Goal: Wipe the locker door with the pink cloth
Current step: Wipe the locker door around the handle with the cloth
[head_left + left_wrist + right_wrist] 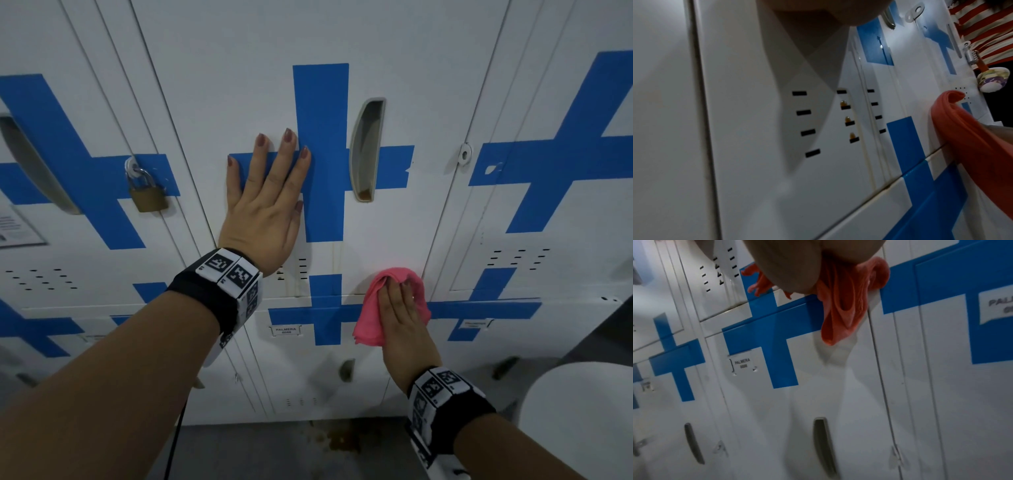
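Note:
The white locker door (239, 85) carries a blue tape cross (320, 154). My left hand (267, 192) lies flat against the door, fingers spread over the cross's left arm. Lower right, my right hand (399, 315) presses the bunched pink cloth (368, 325) against the door's bottom edge with straight fingers; the thumb is hidden. In the right wrist view the cloth (840, 313) hangs from under the palm over the blue band. The left wrist view shows the cloth (972, 138) at the right, beside the vent slots (805, 112).
A brass padlock (147, 195) hangs on the locker to the left. A recessed handle (368, 150) sits right of the cross. Brown drips (847, 120) mark the vents, and a brown stain (342, 442) lies on the floor. A white rounded object (582, 428) stands at lower right.

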